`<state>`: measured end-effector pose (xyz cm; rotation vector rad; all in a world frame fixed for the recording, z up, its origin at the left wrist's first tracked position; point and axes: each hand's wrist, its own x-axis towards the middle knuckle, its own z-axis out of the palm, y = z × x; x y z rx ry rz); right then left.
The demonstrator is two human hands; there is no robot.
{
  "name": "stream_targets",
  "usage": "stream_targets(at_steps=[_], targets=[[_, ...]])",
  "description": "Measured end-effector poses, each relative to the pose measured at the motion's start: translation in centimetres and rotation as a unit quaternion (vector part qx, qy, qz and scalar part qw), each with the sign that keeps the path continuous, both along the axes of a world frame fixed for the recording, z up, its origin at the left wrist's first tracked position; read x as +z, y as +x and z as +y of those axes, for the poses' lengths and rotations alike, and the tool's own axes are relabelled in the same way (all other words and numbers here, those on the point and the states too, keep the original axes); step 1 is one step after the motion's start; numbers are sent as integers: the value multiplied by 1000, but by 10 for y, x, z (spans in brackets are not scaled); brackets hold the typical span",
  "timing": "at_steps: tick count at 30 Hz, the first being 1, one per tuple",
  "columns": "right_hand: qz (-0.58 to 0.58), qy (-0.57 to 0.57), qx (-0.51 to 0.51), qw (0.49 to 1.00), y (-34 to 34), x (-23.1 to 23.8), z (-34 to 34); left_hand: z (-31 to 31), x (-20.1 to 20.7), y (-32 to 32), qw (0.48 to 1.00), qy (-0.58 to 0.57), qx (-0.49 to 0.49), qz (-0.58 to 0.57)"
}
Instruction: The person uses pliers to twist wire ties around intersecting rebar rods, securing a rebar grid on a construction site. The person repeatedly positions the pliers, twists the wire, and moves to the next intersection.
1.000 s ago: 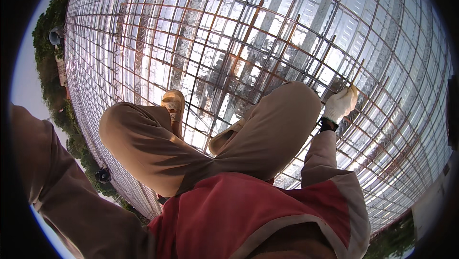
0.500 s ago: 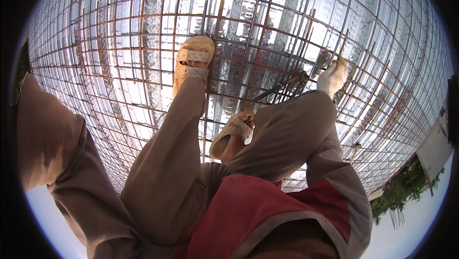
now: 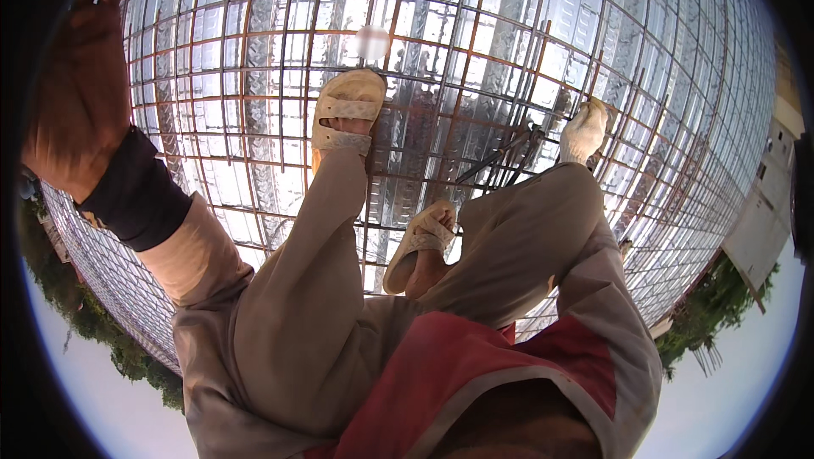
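My left hand (image 3: pixel 76 107), bare with a black band at the wrist, is raised large and close at the left edge. Its fingers point upward, partly cut off by the dark rim and smeared, so I cannot make out their grip. Beyond my bent right knee, my right hand (image 3: pixel 583 132) wears a whitish glove. Its fingers are curled down at the rusty rebar grid (image 3: pixel 462 90); what they hold, if anything, is hidden. Beside that hand, a cluster of dark thin rods or wire (image 3: pixel 507 155) lies on the grid.
Ribbed shiny metal decking (image 3: pixel 415 128) lies under the bars. My tan left sandal (image 3: pixel 352 103) rests on the grid, with the right sandal (image 3: pixel 415 243) tucked nearer. Rusty bar ends stick out beyond my feet. Trees (image 3: pixel 716 306) and a pale panel (image 3: pixel 759 247) stand at the right edge.
My left arm has swung up and inward, so its wristband and more of the hand show. The right hand stays at about the same spot, shifted slightly with the view.
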<state>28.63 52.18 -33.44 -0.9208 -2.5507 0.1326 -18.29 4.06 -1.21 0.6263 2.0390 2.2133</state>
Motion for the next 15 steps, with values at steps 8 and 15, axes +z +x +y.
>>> stream_targets(at_steps=[8, 15], targets=[[-111, -141, -64, 982, -25, 78, 38, 46, -156, 73, 949, -298, -79, -60], [-125, -215, 18, 969, -137, 255, -50, 52, -241, 96, 915, -374, -136, -61]])
